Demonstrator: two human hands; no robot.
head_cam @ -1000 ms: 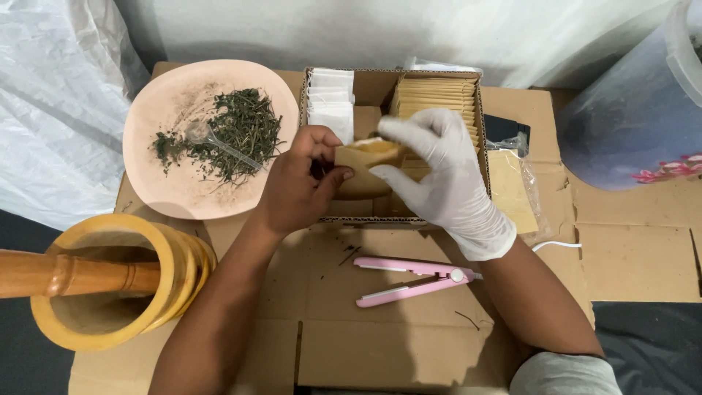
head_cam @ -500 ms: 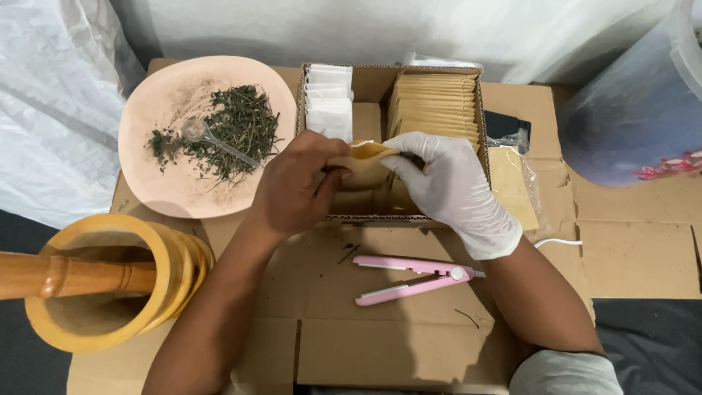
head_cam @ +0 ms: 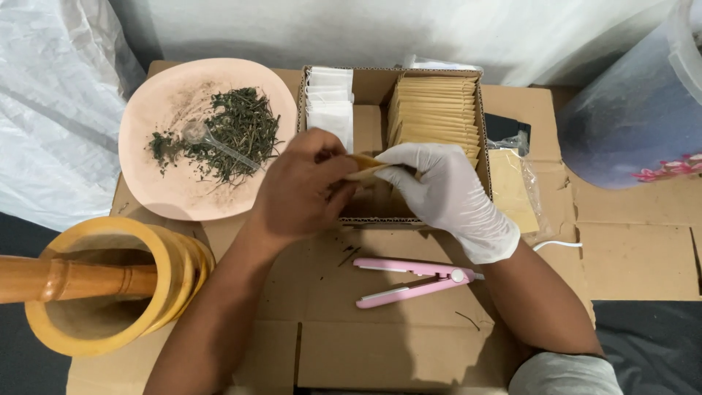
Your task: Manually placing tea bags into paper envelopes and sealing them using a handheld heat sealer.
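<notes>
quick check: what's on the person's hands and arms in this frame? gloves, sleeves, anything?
The left hand is bare, with no glove, and its forearm is bare too; no watch, ring or band shows. The right hand wears a thin white disposable glove that ends just past the wrist. The right forearm is bare up to a light grey sleeve at the bottom edge.

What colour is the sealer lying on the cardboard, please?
Pink sealer, seen in the head view.
</notes>
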